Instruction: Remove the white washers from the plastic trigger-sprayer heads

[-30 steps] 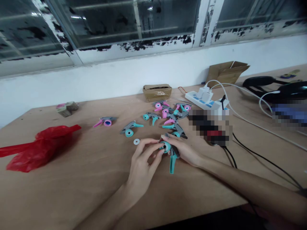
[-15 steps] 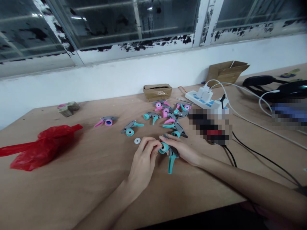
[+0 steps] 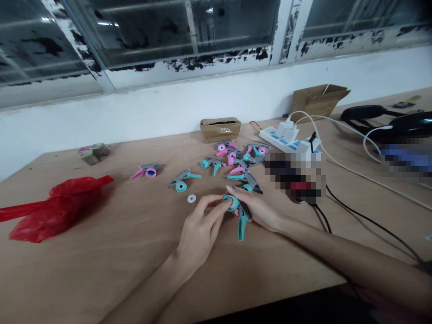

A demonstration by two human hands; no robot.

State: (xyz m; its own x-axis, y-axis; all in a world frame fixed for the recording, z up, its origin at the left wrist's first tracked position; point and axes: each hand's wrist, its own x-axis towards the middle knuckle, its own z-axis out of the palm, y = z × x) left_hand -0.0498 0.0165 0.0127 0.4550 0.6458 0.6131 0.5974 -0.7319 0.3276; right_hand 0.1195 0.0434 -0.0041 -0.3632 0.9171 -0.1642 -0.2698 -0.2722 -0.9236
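My right hand grips a grey and teal trigger sprayer head just above the wooden table; its teal trigger points down towards me. The fingertips of my left hand pinch at the teal round collar on that same sprayer head. A small white washer lies on the table just left of my left fingers. Behind my hands lies a loose heap of several sprayer heads in teal and pink.
Two single sprayer heads lie to the left, beyond them a red plastic bag. A small cardboard box, a white power strip with cables, and an open carton sit behind and right.
My left fingers have closed in on the teal collar, and both hands with the sprayer head have shifted very slightly. The washer stays where it was.
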